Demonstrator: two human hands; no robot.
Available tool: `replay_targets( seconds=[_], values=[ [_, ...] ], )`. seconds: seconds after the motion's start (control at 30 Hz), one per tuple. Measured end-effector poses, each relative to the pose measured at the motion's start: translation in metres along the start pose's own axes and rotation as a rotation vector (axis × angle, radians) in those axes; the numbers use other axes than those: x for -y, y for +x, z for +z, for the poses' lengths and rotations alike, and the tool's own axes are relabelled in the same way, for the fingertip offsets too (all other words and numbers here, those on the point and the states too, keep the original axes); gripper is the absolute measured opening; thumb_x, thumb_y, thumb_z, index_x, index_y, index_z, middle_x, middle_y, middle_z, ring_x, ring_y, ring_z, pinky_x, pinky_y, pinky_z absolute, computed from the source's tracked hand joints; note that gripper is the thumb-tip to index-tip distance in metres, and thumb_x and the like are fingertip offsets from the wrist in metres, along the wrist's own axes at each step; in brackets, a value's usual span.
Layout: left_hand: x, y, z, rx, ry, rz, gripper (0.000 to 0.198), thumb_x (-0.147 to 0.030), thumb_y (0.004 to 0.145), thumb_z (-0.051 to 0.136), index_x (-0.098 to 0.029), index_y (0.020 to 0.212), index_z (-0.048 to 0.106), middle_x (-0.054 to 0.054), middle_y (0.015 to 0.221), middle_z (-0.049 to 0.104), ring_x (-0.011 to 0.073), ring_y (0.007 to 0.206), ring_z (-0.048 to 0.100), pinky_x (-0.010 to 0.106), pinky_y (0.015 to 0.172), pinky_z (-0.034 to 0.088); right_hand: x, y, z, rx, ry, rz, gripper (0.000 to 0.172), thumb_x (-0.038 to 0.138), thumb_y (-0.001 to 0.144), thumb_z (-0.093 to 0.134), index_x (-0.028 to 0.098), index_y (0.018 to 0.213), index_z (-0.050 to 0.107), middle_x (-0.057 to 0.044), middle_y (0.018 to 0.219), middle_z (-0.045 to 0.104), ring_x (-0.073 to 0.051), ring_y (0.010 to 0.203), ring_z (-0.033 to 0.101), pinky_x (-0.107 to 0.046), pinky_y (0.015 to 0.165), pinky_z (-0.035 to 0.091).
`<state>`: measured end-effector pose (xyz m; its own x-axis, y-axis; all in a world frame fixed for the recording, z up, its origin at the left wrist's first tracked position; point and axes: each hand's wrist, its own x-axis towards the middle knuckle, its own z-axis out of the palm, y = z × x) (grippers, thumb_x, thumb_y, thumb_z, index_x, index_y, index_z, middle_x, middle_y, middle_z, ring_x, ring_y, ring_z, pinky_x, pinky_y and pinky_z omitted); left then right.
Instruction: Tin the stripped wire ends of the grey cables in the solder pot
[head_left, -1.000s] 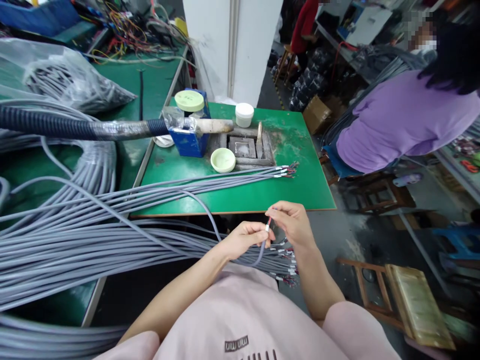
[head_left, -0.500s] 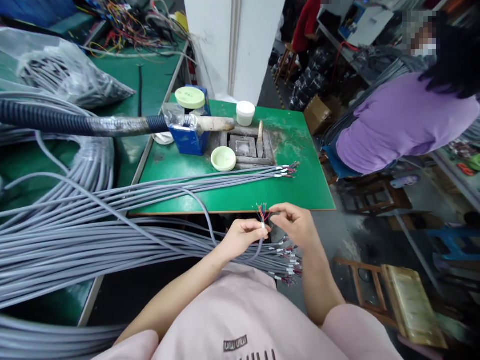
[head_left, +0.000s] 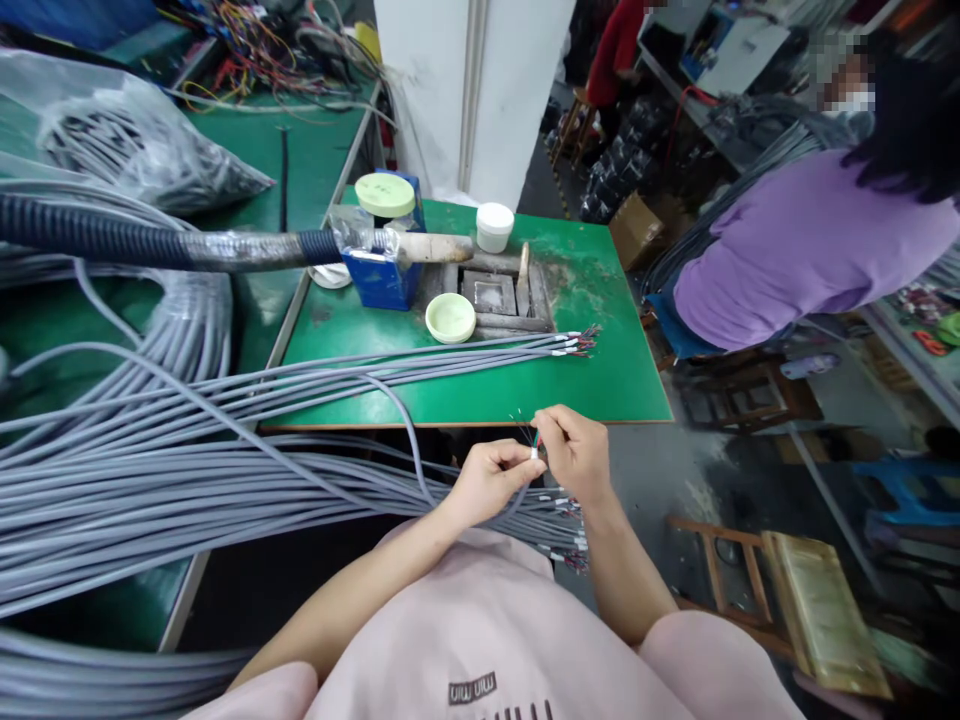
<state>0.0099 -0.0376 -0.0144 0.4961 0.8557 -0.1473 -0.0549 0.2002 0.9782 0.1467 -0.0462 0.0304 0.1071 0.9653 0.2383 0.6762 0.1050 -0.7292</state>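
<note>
My left hand (head_left: 491, 480) pinches the end of a grey cable (head_left: 409, 430) just below its stripped tip. Thin coloured wires (head_left: 527, 428) stick out of that tip, and my right hand (head_left: 574, 452) is closed on them with thumb and forefinger. Both hands hover over my lap, in front of the near edge of the green table (head_left: 495, 395). Under my hands hangs a thick bundle of grey cables (head_left: 187, 490) whose stripped ends (head_left: 566, 525) point right. Several more grey cables (head_left: 450, 358) lie across the table, with their ends by its right side.
On the table stand a blue box (head_left: 379, 275), a pale green lid (head_left: 450, 318), a white jar (head_left: 494, 227) and a metal fixture (head_left: 495, 295). A black corrugated hose (head_left: 150, 247) reaches in from the left. A person in purple (head_left: 795, 240) sits at the right. A wooden stool (head_left: 780, 590) stands at the lower right.
The coloured wires were fanned out half a second ago; now my right fingers are closed around them again. Both hands have shifted slightly left.
</note>
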Motion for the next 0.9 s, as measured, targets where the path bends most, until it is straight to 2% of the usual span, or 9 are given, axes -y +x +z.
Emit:
replay_targets(
  seconds=[0.2, 0.37, 0.4, 0.5, 0.6, 0.7, 0.8, 0.9],
  values=[
    [-0.007, 0.003, -0.001, -0.007, -0.098, -0.048, 0.028, -0.041, 0.071, 0.071, -0.013, 0.066, 0.071, 0.003, 0.061, 0.061, 0.0115, 0.059, 0.05, 0.024, 0.059, 0.04, -0.01, 0.011, 0.009, -0.085, 0.186, 0.118, 0.033, 0.034, 0.089, 0.049, 0.018, 0.062, 0.06, 0.002, 0.053, 0.051, -0.011, 0.052, 0.046, -0.025, 0.054, 0.034],
    [-0.001, -0.001, -0.003, -0.009, -0.132, -0.111, 0.028, -0.04, 0.069, 0.073, -0.012, 0.068, 0.071, 0.004, 0.064, 0.064, 0.0114, 0.06, 0.052, 0.023, 0.059, 0.04, -0.022, 0.02, -0.009, -0.348, 0.371, 0.22, 0.03, 0.035, 0.086, 0.053, 0.018, 0.063, 0.061, 0.005, 0.047, 0.035, -0.009, 0.044, 0.033, -0.026, 0.046, 0.025],
    [0.001, -0.002, -0.003, -0.02, -0.153, -0.129, 0.028, -0.04, 0.069, 0.074, -0.013, 0.069, 0.071, 0.004, 0.064, 0.064, 0.0113, 0.06, 0.052, 0.023, 0.059, 0.04, -0.023, 0.02, -0.014, -0.353, 0.368, 0.219, 0.029, 0.036, 0.086, 0.053, 0.018, 0.064, 0.061, 0.005, 0.047, 0.035, -0.009, 0.044, 0.032, -0.026, 0.046, 0.024],
    [0.004, -0.002, -0.004, -0.072, -0.222, -0.15, 0.03, -0.042, 0.066, 0.076, -0.013, 0.067, 0.07, 0.003, 0.063, 0.063, 0.0108, 0.059, 0.052, 0.023, 0.059, 0.04, -0.02, 0.012, -0.02, -0.171, 0.222, 0.178, 0.029, 0.037, 0.085, 0.056, 0.018, 0.064, 0.062, 0.003, 0.051, 0.045, -0.01, 0.049, 0.039, -0.025, 0.05, 0.03],
    [0.003, 0.001, -0.005, -0.078, -0.241, -0.124, 0.033, -0.044, 0.065, 0.076, -0.012, 0.064, 0.067, 0.002, 0.06, 0.061, 0.0096, 0.058, 0.049, 0.023, 0.059, 0.04, -0.011, -0.001, -0.011, 0.003, 0.053, 0.096, 0.024, 0.037, 0.082, 0.062, 0.019, 0.066, 0.063, 0.002, 0.057, 0.053, -0.01, 0.053, 0.045, -0.024, 0.054, 0.035],
    [0.002, 0.003, -0.003, -0.054, -0.233, -0.085, 0.036, -0.046, 0.067, 0.075, -0.011, 0.062, 0.065, 0.001, 0.059, 0.059, 0.009, 0.057, 0.048, 0.023, 0.06, 0.039, -0.003, -0.007, 0.003, 0.014, -0.12, -0.03, 0.021, 0.036, 0.08, 0.066, 0.018, 0.07, 0.063, 0.003, 0.055, 0.049, -0.01, 0.053, 0.045, -0.024, 0.056, 0.034],
    [0.002, 0.003, -0.002, -0.043, -0.235, -0.071, 0.037, -0.046, 0.066, 0.076, -0.01, 0.063, 0.066, 0.001, 0.059, 0.06, 0.0096, 0.058, 0.049, 0.023, 0.061, 0.04, 0.001, -0.004, 0.011, -0.008, -0.248, -0.106, 0.026, 0.036, 0.084, 0.06, 0.018, 0.064, 0.058, 0.002, 0.055, 0.046, -0.011, 0.054, 0.043, -0.025, 0.056, 0.031],
    [0.0, 0.003, -0.002, -0.056, -0.258, -0.086, 0.035, -0.043, 0.062, 0.079, -0.011, 0.066, 0.068, 0.001, 0.059, 0.061, 0.0098, 0.057, 0.05, 0.024, 0.061, 0.041, 0.004, 0.0, 0.01, 0.007, -0.195, -0.111, 0.036, 0.029, 0.09, 0.051, 0.019, 0.055, 0.05, 0.002, 0.053, 0.045, -0.01, 0.053, 0.04, -0.025, 0.055, 0.03]
  ],
)
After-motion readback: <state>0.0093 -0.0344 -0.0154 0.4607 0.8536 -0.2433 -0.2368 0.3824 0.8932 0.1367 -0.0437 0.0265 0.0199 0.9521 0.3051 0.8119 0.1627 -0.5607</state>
